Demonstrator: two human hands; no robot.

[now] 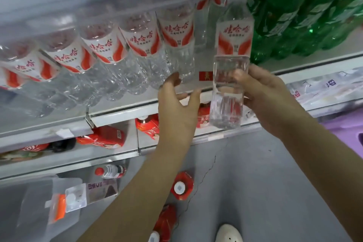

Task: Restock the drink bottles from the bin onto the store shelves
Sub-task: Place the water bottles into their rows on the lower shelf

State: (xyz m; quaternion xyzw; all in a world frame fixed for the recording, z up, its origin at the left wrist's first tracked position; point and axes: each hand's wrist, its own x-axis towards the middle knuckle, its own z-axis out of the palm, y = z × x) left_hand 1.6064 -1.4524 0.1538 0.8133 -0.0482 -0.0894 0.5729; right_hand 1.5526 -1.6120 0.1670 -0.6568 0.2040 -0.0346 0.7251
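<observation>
My right hand (269, 96) grips the lower body of a clear water bottle (230, 68) with a red and white label, held upright in front of the shelf (117, 114). A row of several matching water bottles (141, 39) stands on that shelf to the left. My left hand (176, 102) is spread open just left of the held bottle, fingertips near the base of the nearest shelved bottle (177, 45). A gap on the shelf lies behind the held bottle.
Green bottles (306, 12) fill the shelf to the right. Red cartons (108, 136) lie on the lower shelf. Red-capped bottles (181, 185) stand on the grey floor below, beside a clear plastic bin (39, 212). A purple bin (345, 125) sits at right, my shoe (228, 234) below.
</observation>
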